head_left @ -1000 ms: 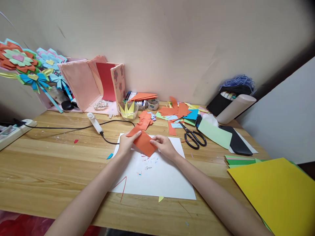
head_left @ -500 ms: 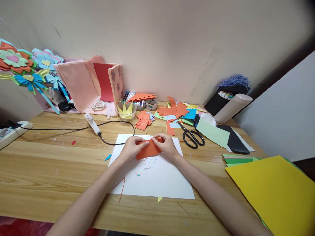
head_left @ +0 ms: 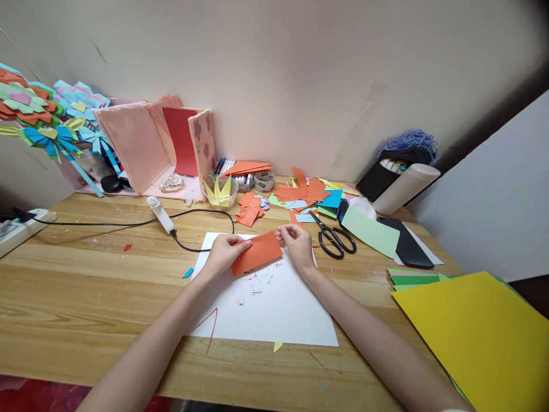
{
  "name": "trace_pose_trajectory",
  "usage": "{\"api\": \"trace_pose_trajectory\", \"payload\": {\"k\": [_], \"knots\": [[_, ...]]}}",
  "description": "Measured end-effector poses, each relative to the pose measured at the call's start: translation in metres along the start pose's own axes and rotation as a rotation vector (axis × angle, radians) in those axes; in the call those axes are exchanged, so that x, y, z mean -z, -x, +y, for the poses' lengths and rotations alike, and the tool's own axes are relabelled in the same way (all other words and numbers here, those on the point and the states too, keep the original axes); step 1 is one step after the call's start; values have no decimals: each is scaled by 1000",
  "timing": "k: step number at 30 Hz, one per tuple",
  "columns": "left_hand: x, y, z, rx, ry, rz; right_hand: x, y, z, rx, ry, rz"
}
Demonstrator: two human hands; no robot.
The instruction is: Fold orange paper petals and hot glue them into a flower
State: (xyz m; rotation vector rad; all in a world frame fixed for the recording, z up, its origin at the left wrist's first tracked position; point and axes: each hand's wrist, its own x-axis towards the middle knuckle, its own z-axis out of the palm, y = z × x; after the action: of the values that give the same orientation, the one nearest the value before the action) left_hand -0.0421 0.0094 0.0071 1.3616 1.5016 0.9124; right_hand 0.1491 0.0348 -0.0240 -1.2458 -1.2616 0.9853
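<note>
An orange sheet of paper, roughly rectangular, is held tilted above a white sheet of paper. My left hand grips its left end, thumb lying on the front face. At the upper right corner my right hand pinches the edge between thumb and fingertips. Pen marks and tiny coloured scraps dot the white sheet. Black-handled scissors lie to the right of my right hand.
A white corded device lies left, its black cable crossing the table. Orange and coloured paper scraps are heaped at the back. Yellow card covers the right side. A pink box and paper flowers stand back left.
My right hand has shifted right and slightly up along the paper to its corner, uncovering more of the sheet's face. My left hand has moved slightly left.
</note>
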Motion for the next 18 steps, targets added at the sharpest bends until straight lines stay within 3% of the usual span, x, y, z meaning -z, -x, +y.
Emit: {"api": "trace_pose_trajectory", "payload": {"k": [3,7,10,14,18], "knots": [[-3,0,-3,-47,-35,0,1,5,-8,156,84,-14],[-9,5,-3,-185,-138,-22,-3,13,-18,431,299,-283],[-12,9,-2,-256,-209,-18,-6,16,-20,493,371,-378],[-12,11,-2,-272,-251,-16,-7,15,-18,486,392,-353],[-11,10,-2,-219,-247,-5,-7,13,-14,435,395,-234]]}}
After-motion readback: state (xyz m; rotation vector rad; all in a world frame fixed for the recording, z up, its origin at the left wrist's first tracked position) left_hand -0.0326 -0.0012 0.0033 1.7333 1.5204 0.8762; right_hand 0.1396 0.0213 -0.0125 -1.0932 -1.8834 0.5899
